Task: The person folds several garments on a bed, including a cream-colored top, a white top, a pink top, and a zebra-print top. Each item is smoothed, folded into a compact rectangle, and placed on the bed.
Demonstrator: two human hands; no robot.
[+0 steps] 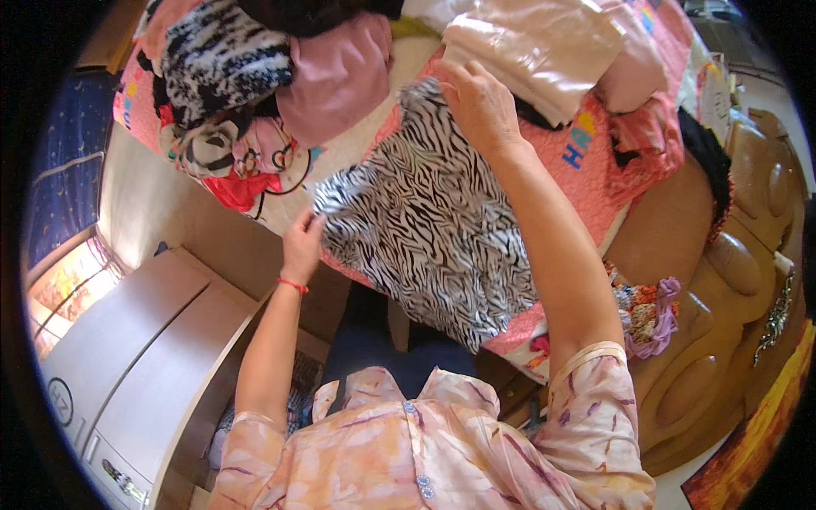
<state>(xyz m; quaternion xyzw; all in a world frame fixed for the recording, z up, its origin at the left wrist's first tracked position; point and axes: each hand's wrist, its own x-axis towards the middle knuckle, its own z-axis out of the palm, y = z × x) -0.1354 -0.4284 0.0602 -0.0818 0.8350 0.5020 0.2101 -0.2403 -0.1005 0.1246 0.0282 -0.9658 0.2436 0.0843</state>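
A black-and-white zebra-print cloth [433, 212] is spread in front of me, partly over the bed's edge, its lower end hanging toward my body. What kind of garment it is cannot be made out. My left hand [303, 245], with a red band at the wrist, pinches its left corner. At the far edge, my right hand [481, 106] has its fingers closed on the same cloth. Just beyond the right hand lies a stack of folded cream cloth [535, 55].
On the pink bedspread [578, 191] lie a folded pink cloth [336, 81], a black-and-white furry cloth [225, 64] and a red printed garment [242, 189]. A pale cabinet [140, 340] stands at lower left. A carved wooden door [722, 314] is on the right, beside a ruffled floral cloth [650, 314].
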